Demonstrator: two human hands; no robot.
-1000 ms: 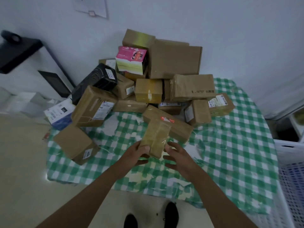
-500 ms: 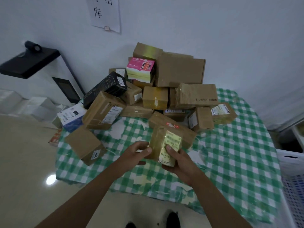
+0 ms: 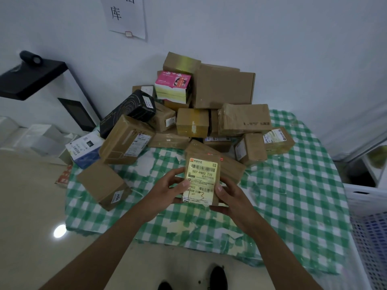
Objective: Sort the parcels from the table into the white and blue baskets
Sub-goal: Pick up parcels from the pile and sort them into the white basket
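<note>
I hold a small brown parcel (image 3: 202, 181) above the table's front half, its yellow shipping label turned up toward me. My left hand (image 3: 167, 190) grips its left side and my right hand (image 3: 231, 196) grips its right side and underside. Behind it a heap of several cardboard parcels (image 3: 222, 88) is piled against the wall on the table with the green checked cloth (image 3: 293, 195). The white basket (image 3: 360, 197) stands at the right edge, with blue mesh (image 3: 374, 237) showing inside or behind it.
A black box (image 3: 129, 109), a pink box (image 3: 172, 85) and a white-and-blue box (image 3: 84, 147) lie in the heap. A loose brown box (image 3: 103, 185) sits at the table's front left corner. A black shelf (image 3: 27, 80) hangs on the left wall. My shoes (image 3: 217, 277) show below.
I have turned the parcel so its label faces me and raised it closer. My left hand has closed on its side. My view has tilted up a little.
</note>
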